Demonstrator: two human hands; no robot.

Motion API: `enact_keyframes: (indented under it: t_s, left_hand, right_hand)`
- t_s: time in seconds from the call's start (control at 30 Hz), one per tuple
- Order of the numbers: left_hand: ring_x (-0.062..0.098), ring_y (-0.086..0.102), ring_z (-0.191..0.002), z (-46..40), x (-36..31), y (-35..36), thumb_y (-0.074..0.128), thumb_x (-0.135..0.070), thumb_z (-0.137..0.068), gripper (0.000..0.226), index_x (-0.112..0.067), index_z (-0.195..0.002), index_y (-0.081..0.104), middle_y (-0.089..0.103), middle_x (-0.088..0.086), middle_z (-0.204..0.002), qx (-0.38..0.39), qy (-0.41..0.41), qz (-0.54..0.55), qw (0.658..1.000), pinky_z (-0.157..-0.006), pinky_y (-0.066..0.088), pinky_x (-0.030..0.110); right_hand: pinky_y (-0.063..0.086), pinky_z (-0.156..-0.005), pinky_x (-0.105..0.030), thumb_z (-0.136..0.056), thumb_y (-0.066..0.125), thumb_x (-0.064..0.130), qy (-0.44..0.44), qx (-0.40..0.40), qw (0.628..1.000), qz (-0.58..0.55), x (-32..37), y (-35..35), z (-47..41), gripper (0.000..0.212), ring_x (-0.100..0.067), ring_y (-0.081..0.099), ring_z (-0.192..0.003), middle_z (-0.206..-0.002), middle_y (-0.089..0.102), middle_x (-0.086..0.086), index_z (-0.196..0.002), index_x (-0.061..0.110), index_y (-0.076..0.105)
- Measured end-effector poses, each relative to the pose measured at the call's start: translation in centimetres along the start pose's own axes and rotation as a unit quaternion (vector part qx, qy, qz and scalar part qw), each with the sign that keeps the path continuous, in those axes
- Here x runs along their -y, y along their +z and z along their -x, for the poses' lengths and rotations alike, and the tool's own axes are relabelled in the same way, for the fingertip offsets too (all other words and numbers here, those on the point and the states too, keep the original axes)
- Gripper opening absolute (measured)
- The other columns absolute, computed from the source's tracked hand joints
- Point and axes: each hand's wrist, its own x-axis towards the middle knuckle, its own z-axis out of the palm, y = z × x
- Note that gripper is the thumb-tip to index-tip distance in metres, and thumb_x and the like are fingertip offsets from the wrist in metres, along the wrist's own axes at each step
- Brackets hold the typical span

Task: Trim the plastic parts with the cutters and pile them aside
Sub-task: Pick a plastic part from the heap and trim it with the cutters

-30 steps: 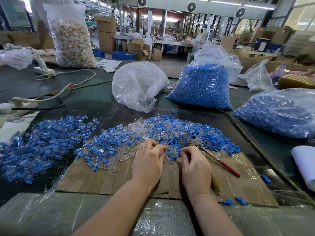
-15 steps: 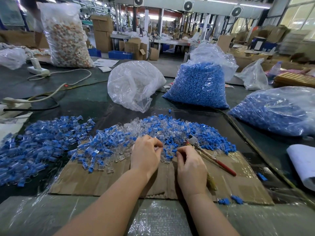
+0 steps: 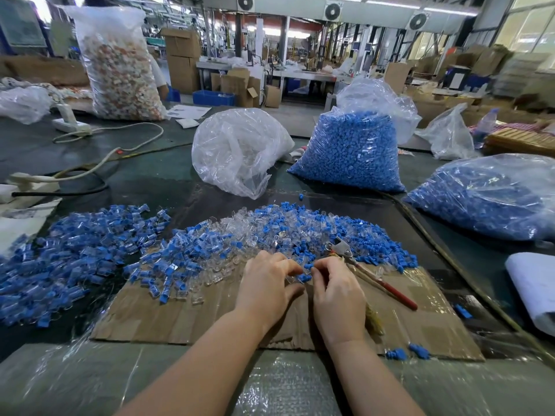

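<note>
On the cardboard sheet (image 3: 186,313), the left hand (image 3: 264,291) and right hand (image 3: 338,291) meet, fingers curled, together pinching a small blue-and-clear plastic part (image 3: 303,277). Right of them on that sheet lie the red-handled cutters (image 3: 365,271). Beyond spreads the parts pile (image 3: 240,235).

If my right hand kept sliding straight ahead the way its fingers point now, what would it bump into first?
The right hand points forward and slightly left, so it would probably first push into the mixed pile of blue and clear parts just beyond its fingertips. The cutters lie to its right, likely off that line; depth is hard to judge.
</note>
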Motion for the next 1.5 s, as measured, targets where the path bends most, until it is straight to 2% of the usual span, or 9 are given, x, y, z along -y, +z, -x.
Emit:
enact_keyframes:
  t_s: [0.17,0.33,0.43,0.53,0.63,0.9,1.07,1.27,1.5]
  left_hand:
    - [0.007,0.037,-0.096,0.3,-0.2,0.1,0.061,-0.039,-0.085,0.027,-0.033,-0.11,0.058,0.06,-0.016,-0.107,-0.007,0.014,-0.005,1.0,-0.087,0.025,0.025]
    - [0.006,0.037,-0.091,0.5,-0.6,-0.1,0.06,-0.03,-0.088,0.018,-0.03,-0.106,0.057,0.06,-0.016,-0.097,-0.047,0.01,0.028,0.998,-0.081,0.025,0.023]
    - [0.007,0.044,-0.088,0.6,-0.2,-0.6,0.062,-0.024,-0.087,0.021,-0.024,-0.109,0.059,0.056,-0.015,-0.09,-0.086,-0.022,0.089,0.992,-0.084,0.036,0.023]
    - [0.01,0.053,-0.085,1.1,0.1,-1.1,0.063,-0.021,-0.087,0.028,-0.021,-0.115,0.06,0.053,-0.011,-0.089,-0.069,-0.055,0.135,0.987,-0.083,0.048,0.027]
    - [0.005,0.051,-0.086,1.6,0.4,-0.8,0.063,-0.023,-0.087,0.028,-0.019,-0.114,0.063,0.05,-0.012,-0.091,-0.05,-0.065,0.118,0.99,-0.084,0.042,0.016]
    - [0.003,0.051,-0.093,1.6,0.3,-0.6,0.067,-0.017,-0.084,0.012,-0.018,-0.095,0.069,0.049,-0.011,-0.101,-0.026,-0.065,0.125,0.99,-0.086,0.04,0.01]
    - [-0.003,0.052,-0.083,1.8,0.4,-0.7,0.067,-0.018,-0.084,0.017,-0.02,-0.1,0.067,0.052,-0.015,-0.097,-0.028,-0.041,0.119,0.992,-0.075,0.035,-0.002]
    - [-0.006,0.047,-0.071,1.9,0.5,-0.7,0.076,-0.024,-0.074,0.019,-0.022,-0.089,0.065,0.047,-0.019,-0.08,-0.055,-0.075,0.14,0.986,-0.068,0.035,0.001]
    - [0.0,0.053,-0.079,1.9,0.7,-1.0,0.072,-0.015,-0.079,0.015,-0.026,-0.079,0.063,0.056,-0.015,-0.081,-0.059,-0.097,0.171,0.979,-0.071,0.037,0.003]
  right_hand:
    - [0.037,-0.066,-0.023,-0.09,0.059,0.013,-0.007,0.002,1.0,-0.003,0.0,0.0,0.0,0.005,-0.012,0.05,-0.074,-0.081,0.059,0.004,-0.085,0.015,0.06]
    - [0.039,-0.066,-0.025,-0.089,0.06,0.011,-0.005,-0.007,1.0,-0.015,0.1,0.0,0.0,0.004,-0.014,0.052,-0.073,-0.08,0.06,0.002,-0.085,0.013,0.061]
    - [0.043,-0.068,-0.028,-0.089,0.06,0.011,-0.007,-0.012,1.0,-0.011,0.0,0.0,0.0,0.004,-0.017,0.054,-0.075,-0.081,0.061,0.001,-0.085,0.012,0.06]
    - [0.044,-0.068,-0.029,-0.089,0.06,0.012,-0.01,-0.01,1.0,-0.008,0.1,0.1,0.0,0.004,-0.016,0.054,-0.075,-0.081,0.061,0.001,-0.086,0.012,0.061]
    - [0.04,-0.067,-0.025,-0.09,0.059,0.012,-0.013,-0.003,1.0,-0.011,0.0,0.0,0.0,0.004,-0.014,0.052,-0.075,-0.081,0.059,0.002,-0.086,0.013,0.06]
    - [0.039,-0.068,-0.022,-0.088,0.061,0.01,-0.034,-0.002,0.999,-0.003,0.0,0.1,0.1,0.004,-0.013,0.052,-0.075,-0.08,0.059,0.003,-0.085,0.013,0.061]
    - [0.041,-0.067,-0.023,-0.089,0.06,0.012,-0.045,0.012,0.999,0.0,-0.1,0.3,0.0,0.005,-0.013,0.052,-0.074,-0.08,0.057,0.006,-0.085,0.014,0.06]
    - [0.041,-0.068,-0.026,-0.092,0.057,0.02,-0.029,0.038,0.999,-0.001,-0.6,0.6,0.1,0.007,-0.013,0.053,-0.078,-0.081,0.058,0.008,-0.085,0.017,0.058]
    - [0.035,-0.065,-0.022,-0.093,0.056,0.024,-0.034,0.051,0.998,0.007,-0.6,0.7,0.1,0.01,-0.009,0.049,-0.075,-0.078,0.053,0.012,-0.083,0.021,0.054]
